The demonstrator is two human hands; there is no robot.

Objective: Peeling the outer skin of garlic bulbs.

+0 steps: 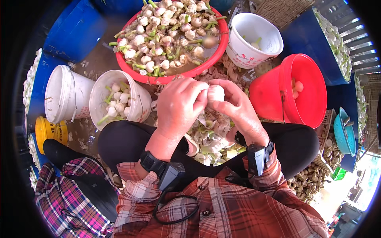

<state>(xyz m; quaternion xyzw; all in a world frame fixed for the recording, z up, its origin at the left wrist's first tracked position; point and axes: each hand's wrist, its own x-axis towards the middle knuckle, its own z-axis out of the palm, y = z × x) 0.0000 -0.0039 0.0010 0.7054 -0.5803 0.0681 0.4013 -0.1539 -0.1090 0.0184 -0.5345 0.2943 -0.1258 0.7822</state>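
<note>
My right hand (238, 104) holds a pale garlic bulb (215, 93) between thumb and fingers, in front of my chest. My left hand (181, 104) is against the bulb's left side, its thumb and forefinger pinched together; whether they grip a bit of skin cannot be told. Beyond both hands stands a large red basin (172, 79) with many garlic bulbs, some with green stem stubs, in murky water. Below the hands lies a heap of peeled garlic skins and leaves (211, 136) between my legs.
White buckets (83, 89) (140, 98) stand left, one holding trimmed bulbs. Another white bucket (238, 55) and a red bucket (268, 92) stand right, both with bulbs. Blue crates (312, 59) flank the area. A yellow bucket (50, 134) and a person in a plaid shirt (80, 190) are at left.
</note>
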